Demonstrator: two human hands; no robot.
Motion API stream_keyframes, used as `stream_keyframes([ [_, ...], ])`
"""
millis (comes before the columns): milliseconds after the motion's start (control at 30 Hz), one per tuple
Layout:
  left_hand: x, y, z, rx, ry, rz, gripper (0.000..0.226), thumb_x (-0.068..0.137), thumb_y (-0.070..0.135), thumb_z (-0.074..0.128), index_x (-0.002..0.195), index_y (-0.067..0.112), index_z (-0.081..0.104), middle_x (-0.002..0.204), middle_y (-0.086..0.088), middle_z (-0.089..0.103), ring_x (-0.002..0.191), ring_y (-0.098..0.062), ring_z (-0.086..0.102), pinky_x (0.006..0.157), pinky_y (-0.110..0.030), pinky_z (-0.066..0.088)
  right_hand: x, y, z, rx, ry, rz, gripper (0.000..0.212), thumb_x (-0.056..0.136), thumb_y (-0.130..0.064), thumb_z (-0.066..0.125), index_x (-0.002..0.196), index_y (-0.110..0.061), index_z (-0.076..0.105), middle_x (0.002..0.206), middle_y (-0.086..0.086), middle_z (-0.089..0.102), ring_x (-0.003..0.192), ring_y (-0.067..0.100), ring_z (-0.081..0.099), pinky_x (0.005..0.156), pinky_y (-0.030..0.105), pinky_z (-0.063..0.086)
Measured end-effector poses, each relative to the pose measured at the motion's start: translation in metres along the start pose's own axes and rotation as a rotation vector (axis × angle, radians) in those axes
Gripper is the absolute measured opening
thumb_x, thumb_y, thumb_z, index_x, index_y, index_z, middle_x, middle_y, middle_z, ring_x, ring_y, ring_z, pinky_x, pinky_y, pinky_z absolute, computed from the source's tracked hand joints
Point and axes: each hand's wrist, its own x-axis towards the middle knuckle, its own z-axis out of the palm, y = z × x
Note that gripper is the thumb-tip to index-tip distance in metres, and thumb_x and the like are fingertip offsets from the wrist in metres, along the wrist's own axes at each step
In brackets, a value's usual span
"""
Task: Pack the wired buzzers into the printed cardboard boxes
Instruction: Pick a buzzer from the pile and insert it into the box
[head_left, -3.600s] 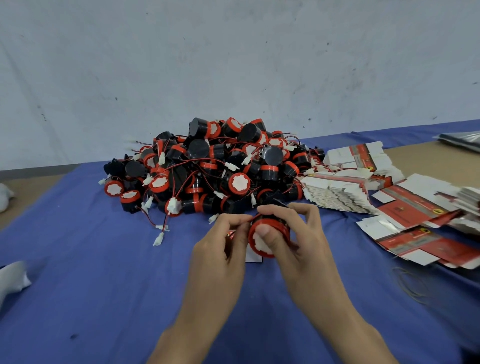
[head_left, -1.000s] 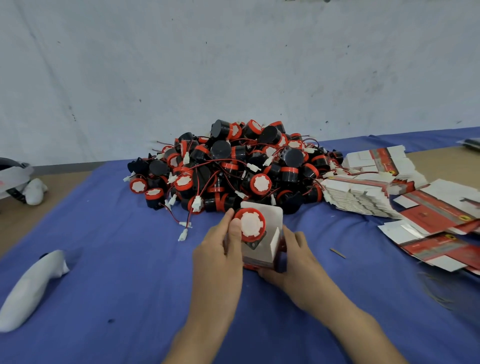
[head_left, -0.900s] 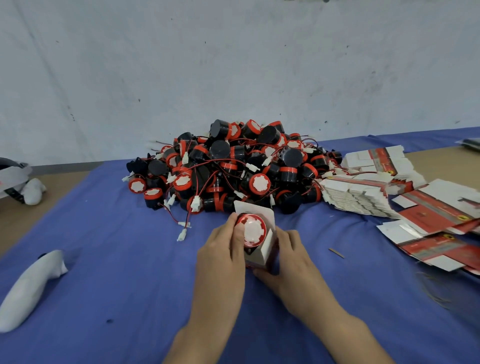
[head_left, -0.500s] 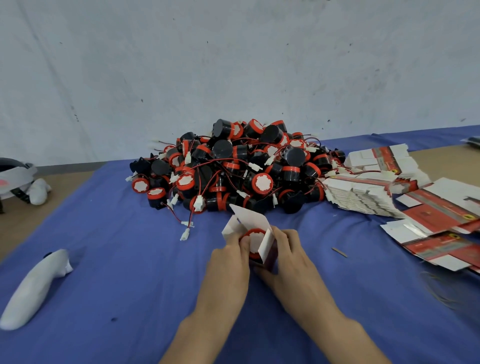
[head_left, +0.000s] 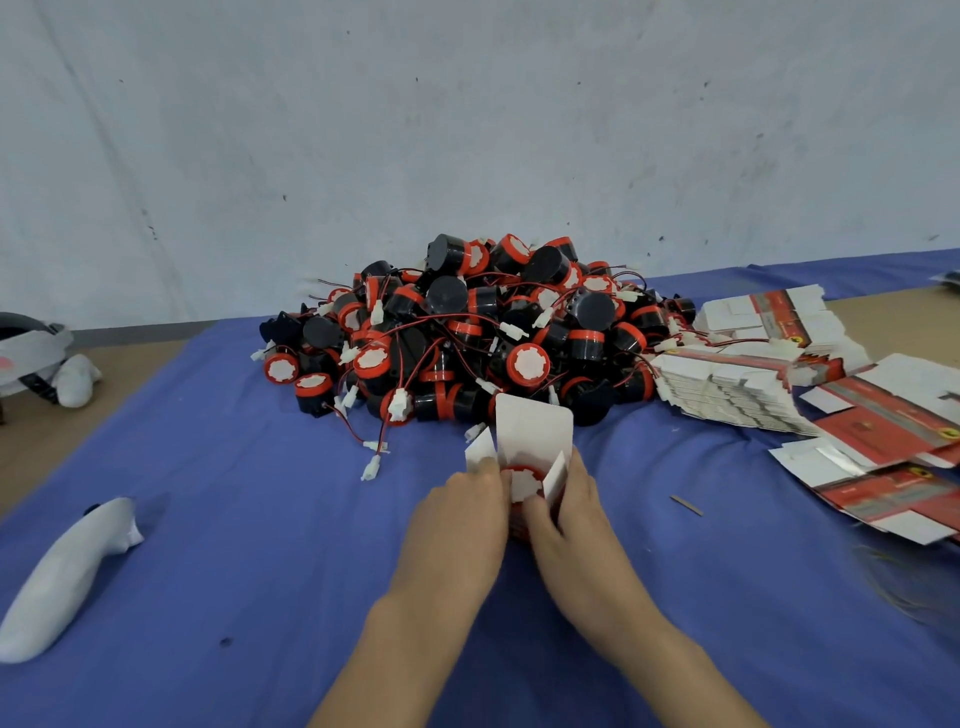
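- buzzer (head_left: 522, 480): red rim, white face up, seated inside the open box (head_left: 535, 436), just in front of the pile of buzzers (head_left: 467, 332).
- box: upright over the blue-covered table (head_left: 260, 519), top flaps raised, white inside.
- left hand (head_left: 457, 525): grips the box's left wall, fingertips at the side flap.
- right hand (head_left: 576, 519): grips the box's right wall, thumb across the front.
- flat boxes (head_left: 727, 395): stacked and fanned, touching the pile's right edge.
- white controller (head_left: 67, 566): lying well left of the pile, nearer the person.

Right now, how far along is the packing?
Done: no closed box is in view. In hand: one buzzer sits in an open box, flaps up, held by the left hand and right hand. Left: the buzzer pile and the flat boxes beside it.
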Motion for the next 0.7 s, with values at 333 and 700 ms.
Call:
stream_keyframes([
  [333, -0.026, -0.007, 0.001, -0.039, 0.119, 0.175, 0.033, 0.103, 0.047, 0.021, 0.129, 0.032, 0.034, 0.09, 0.01, 0.067, 0.065, -0.014, 0.063, 0.048, -0.027, 0.037, 0.009, -0.001, 0.001, 0.191, 0.107, 0.076, 0.026, 0.098, -0.015, 0.055, 0.109, -0.037, 0.047, 0.119, -0.005, 0.063, 0.107, 0.013, 0.063, 0.091, 0.04, 0.055],
  [700, -0.032, -0.006, -0.001, -0.127, 0.297, 0.344, 0.027, 0.102, 0.028, 0.055, 0.127, 0.027, 0.066, 0.113, 0.005, 0.068, 0.094, -0.019, 0.065, 0.058, -0.039, 0.058, 0.01, 0.003, -0.008, 0.197, 0.104, 0.09, 0.018, 0.099, -0.025, 0.059, 0.108, -0.035, 0.047, 0.109, -0.01, 0.066, 0.1, 0.009, 0.066, 0.083, 0.031, 0.056],
])
